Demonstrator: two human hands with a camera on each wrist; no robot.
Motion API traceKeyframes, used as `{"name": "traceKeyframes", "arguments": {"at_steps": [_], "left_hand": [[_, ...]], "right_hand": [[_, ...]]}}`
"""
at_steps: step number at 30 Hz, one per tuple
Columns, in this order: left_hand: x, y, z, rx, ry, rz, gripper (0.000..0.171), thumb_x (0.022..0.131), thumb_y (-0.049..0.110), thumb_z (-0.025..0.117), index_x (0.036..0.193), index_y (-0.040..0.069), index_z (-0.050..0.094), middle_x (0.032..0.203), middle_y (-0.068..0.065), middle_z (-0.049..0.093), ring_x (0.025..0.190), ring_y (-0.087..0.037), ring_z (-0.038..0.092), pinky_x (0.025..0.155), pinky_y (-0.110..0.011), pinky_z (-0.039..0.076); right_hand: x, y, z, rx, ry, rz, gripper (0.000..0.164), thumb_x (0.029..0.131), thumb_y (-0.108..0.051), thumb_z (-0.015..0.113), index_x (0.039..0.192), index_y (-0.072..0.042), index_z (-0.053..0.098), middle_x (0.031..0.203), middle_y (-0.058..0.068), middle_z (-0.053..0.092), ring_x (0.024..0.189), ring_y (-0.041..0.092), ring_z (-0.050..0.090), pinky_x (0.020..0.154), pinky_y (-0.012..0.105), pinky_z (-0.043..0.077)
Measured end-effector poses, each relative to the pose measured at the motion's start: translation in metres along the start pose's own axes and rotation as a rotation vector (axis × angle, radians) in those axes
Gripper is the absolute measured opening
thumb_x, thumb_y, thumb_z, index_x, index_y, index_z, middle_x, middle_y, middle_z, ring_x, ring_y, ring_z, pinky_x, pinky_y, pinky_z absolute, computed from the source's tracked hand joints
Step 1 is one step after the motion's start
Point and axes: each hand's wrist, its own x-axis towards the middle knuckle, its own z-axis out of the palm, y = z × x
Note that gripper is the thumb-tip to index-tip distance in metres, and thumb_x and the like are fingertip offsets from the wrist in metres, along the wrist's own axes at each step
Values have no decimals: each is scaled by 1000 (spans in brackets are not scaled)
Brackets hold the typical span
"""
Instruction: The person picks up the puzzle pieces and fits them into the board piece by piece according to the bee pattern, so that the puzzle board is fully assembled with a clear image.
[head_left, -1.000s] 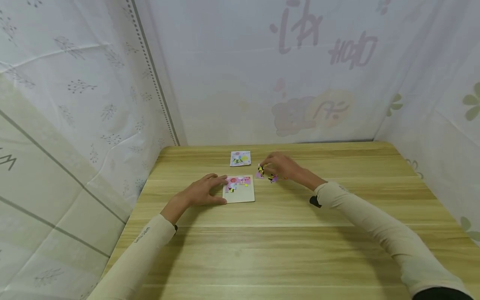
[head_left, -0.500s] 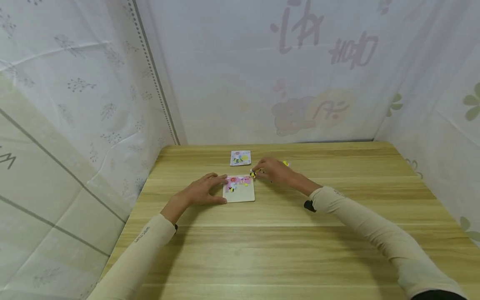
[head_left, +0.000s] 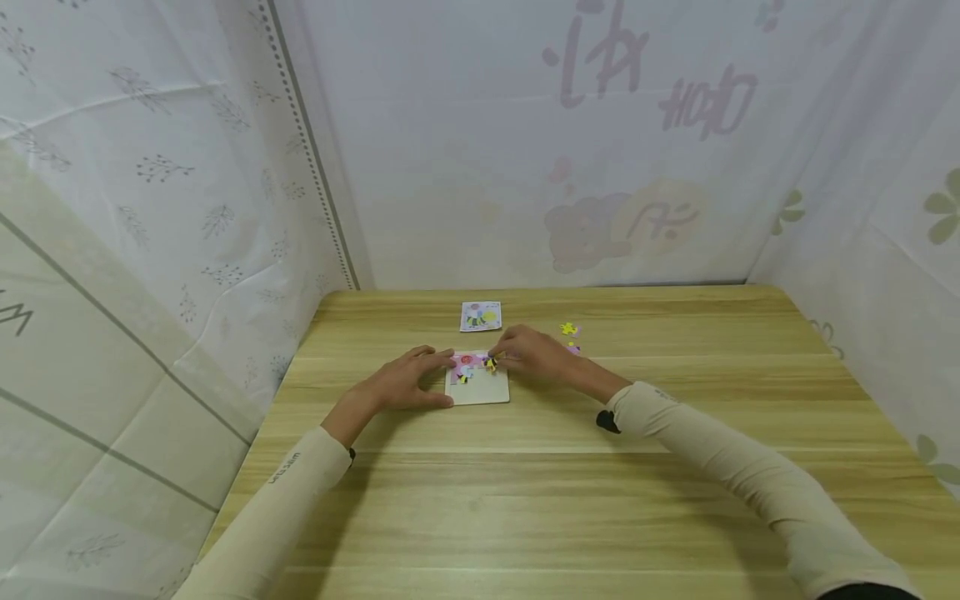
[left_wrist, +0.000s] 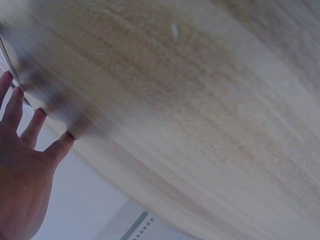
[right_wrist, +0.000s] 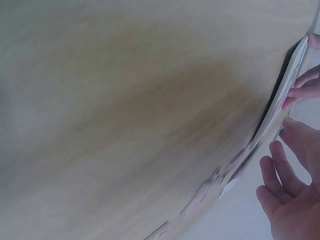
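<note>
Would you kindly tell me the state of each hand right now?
Left hand: open, touching the left side of the puzzle board.
Right hand: closed, pinching a yellow-and-black puzzle piece over the board.

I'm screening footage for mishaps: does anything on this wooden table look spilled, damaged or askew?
Nothing stands out. The square pale puzzle board looks whole, and the small yellow-and-pink jigsaw pieces to its right seem merely unplaced. Fine damage couldn't be seen.

You have one left hand (head_left: pixel 399 383) touching one board (head_left: pixel 483 392), one right hand (head_left: pixel 536 355) pinching one puzzle piece (head_left: pixel 491 365); beyond that grip, one picture card (head_left: pixel 480 317) and, rightward, at least two loose pieces (head_left: pixel 568 329).
</note>
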Motion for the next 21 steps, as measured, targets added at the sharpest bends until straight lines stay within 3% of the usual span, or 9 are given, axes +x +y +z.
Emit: {"name": "traceKeyframes", "arguments": {"at_steps": [21], "left_hand": [[1, -4, 2, 7, 1, -27, 78, 90, 61, 74, 155, 25, 51, 167, -1, 35, 154, -36, 27, 114, -68, 34]], "right_hand": [[11, -23, 18, -54, -60, -80, 22, 101, -20, 71, 119, -12, 79, 118, 7, 69, 109, 20, 62, 90, 32, 56]]}}
